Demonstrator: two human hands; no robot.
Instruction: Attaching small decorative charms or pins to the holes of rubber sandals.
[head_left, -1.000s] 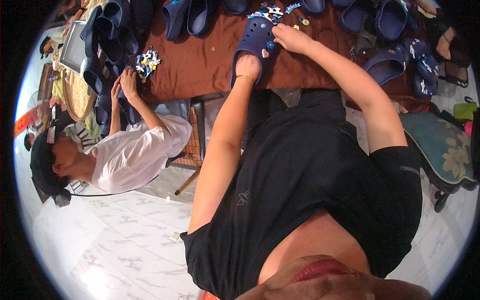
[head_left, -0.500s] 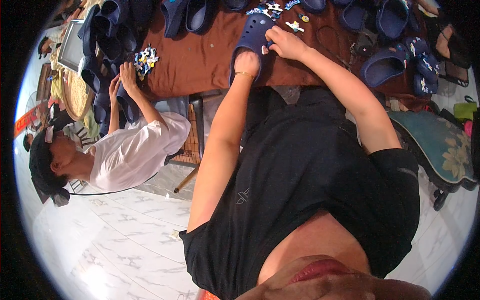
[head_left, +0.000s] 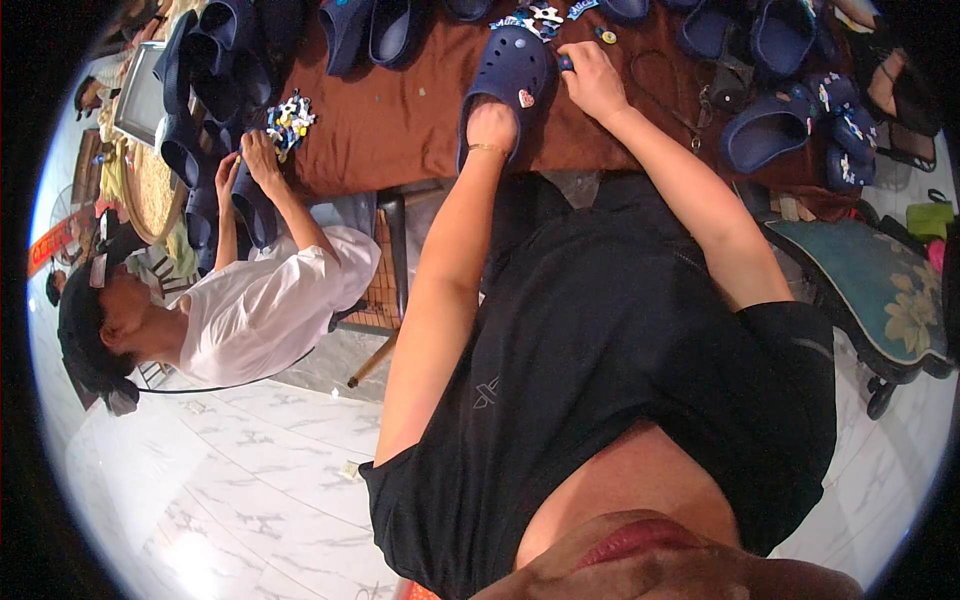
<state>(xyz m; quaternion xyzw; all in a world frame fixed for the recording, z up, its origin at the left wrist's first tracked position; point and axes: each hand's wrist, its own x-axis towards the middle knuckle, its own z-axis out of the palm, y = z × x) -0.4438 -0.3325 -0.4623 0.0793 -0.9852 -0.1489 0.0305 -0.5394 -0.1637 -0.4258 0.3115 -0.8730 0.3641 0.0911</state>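
A navy clog (head_left: pixel 510 75) lies toe-away on the brown cloth in front of me. My left hand (head_left: pixel 491 124) is pushed into its opening and holds it from inside; the fingers are hidden by the upper. A small heart-shaped charm (head_left: pixel 527 98) sits on the clog's right side, and a round pale one (head_left: pixel 519 43) on its toe. Just right of the toe, apart from the clog, my right hand (head_left: pixel 592 82) rests low over the cloth with its fingers bunched. A small dark blue-green piece (head_left: pixel 566 62) shows at those fingers; whether it is worn or held I cannot tell.
Loose charms (head_left: pixel 540 18) lie beyond the toe, with a yellow one (head_left: pixel 606 36) beside my right hand. More navy clogs (head_left: pixel 768 130) stand along both sides and the far edge. A co-worker's hands (head_left: pixel 258 160) are at the left, near a charm pile (head_left: pixel 290 120).
My right hand has moved away from the clog's side, up and right, over the spot where a white charm lay. The heart charm now shows fully. My left hand stays inside the clog.
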